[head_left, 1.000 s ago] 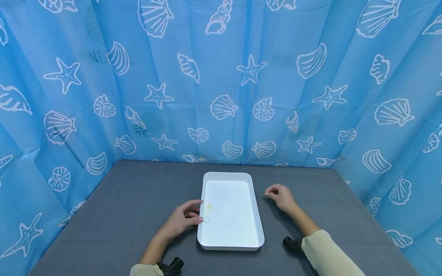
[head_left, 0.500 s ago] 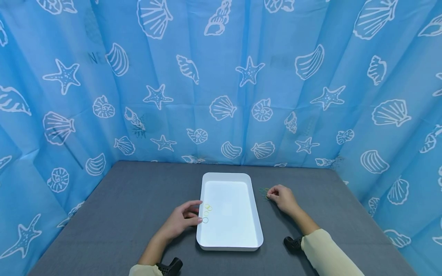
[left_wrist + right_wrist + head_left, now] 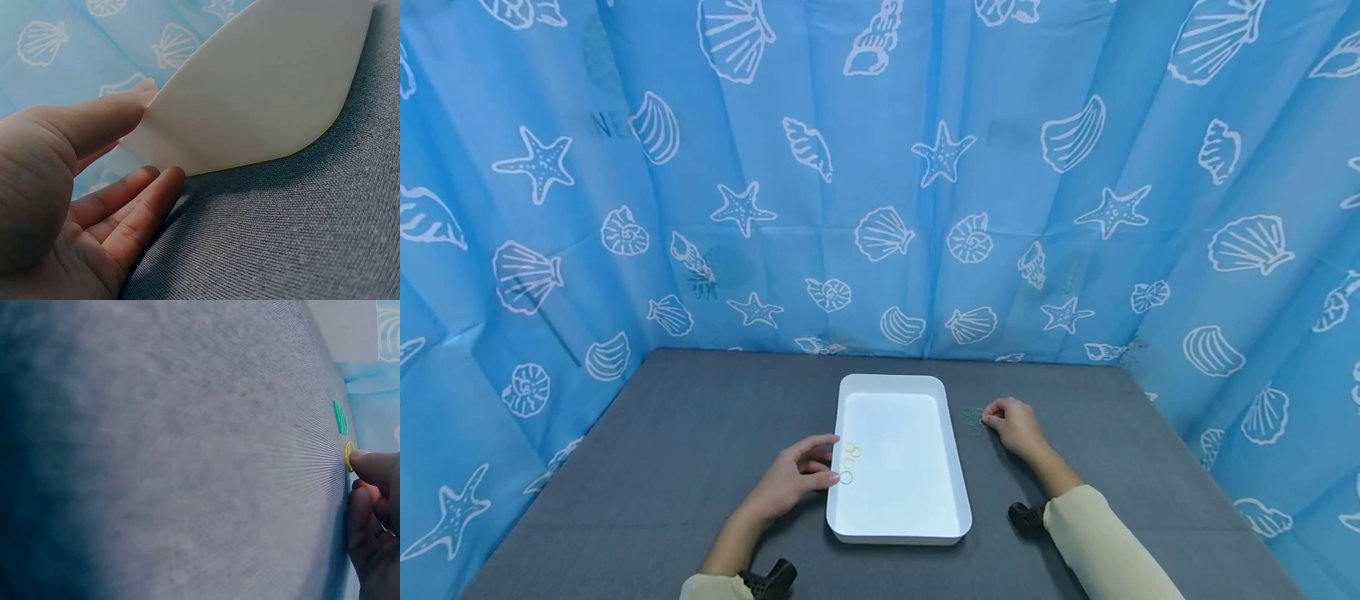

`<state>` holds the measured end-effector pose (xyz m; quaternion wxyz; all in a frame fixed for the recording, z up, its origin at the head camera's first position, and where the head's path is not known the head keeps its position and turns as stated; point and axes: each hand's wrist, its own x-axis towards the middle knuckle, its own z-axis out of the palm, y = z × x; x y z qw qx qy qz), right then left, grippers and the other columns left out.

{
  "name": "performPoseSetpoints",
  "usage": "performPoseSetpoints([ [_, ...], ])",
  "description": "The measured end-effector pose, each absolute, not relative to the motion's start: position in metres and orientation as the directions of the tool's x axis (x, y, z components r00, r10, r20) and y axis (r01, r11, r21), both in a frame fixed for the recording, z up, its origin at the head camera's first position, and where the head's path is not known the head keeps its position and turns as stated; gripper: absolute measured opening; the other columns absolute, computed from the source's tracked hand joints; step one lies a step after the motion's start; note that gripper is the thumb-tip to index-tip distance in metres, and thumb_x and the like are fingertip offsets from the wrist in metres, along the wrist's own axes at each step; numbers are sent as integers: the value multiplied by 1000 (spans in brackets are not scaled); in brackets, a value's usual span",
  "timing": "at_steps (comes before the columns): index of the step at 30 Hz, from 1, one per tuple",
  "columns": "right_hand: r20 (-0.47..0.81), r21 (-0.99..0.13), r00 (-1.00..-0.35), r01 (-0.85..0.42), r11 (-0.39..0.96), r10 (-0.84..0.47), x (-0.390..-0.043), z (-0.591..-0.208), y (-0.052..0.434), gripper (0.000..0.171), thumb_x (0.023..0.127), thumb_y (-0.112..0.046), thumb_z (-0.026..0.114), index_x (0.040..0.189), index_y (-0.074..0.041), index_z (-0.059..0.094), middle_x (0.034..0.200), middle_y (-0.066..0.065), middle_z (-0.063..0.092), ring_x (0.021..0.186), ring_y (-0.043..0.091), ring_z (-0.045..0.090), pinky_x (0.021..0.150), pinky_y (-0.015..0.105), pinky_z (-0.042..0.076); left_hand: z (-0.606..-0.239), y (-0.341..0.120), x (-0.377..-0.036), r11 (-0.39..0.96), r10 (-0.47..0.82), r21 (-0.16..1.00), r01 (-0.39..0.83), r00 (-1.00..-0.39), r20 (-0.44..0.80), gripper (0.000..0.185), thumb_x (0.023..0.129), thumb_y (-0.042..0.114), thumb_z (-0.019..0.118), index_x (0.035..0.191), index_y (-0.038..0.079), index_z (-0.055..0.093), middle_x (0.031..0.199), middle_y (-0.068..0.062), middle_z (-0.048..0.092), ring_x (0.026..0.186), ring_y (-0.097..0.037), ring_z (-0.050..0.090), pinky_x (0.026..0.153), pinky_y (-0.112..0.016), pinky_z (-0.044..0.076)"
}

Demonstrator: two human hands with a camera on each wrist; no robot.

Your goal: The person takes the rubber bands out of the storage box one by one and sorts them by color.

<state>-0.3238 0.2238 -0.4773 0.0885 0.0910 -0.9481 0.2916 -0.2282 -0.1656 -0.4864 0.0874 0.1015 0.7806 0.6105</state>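
While the left hand [image 3: 797, 481] is lying relaxed against the left wall of the white tray [image 3: 951, 467], fingers loosely extended and gripping nothing, it is only steadying the tray; the left wrist view is showing thumb and fingers [image 3: 147, 209] touching that wall. Inside the tray, near its left edge, a few small rings [image 3: 850, 460] are already lying: yellowish ones and a bluish one, which I am judging to be the part finished so far. Moving rightward, past the tray's right wall, a small cluster of loose rings [image 3: 973, 419] is waiting on the grey table [image 3: 685, 425], so some of the work seems to be remaining. The right hand [image 3: 1011, 423] is working at that cluster, its fingers curled, and the right wrist view is showing a fingertip [image 3: 369, 465] pressing on a yellow ring [image 3: 349, 455] with green rings [image 3: 340, 417] just beyond; whether the ring is actually pinched I cannot tell. Nothing is standing between cluster and tray except the tray's low wall. A blue shell-printed curtain [image 3: 880, 167] is enclosing the table.
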Motion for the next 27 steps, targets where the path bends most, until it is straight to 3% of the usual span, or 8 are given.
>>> performPoseSetpoints([
  [16, 197, -551, -978, -170, 817, -71, -329, -478, 222, 7, 87, -5, 69, 81, -3, 69, 77, 4, 63, 69, 19, 54, 66, 39, 44, -483, -164, -226, 243, 258, 969, 53, -966, -12, 58, 86, 19, 76, 138, 8, 53, 120, -16, 58, 94, -22, 61, 76, -35, 52],
  [27, 138, -678, -990, -118, 725, -32, -332, -470, 223, 7, 88, -7, 69, 85, 0, 68, 80, 7, 64, 68, 19, 53, 61, 33, 42, -481, -163, -226, 233, 252, 971, 49, -968, -12, 59, 85, 19, 76, 138, 7, 52, 120, -16, 58, 94, -23, 61, 77, -36, 52],
])
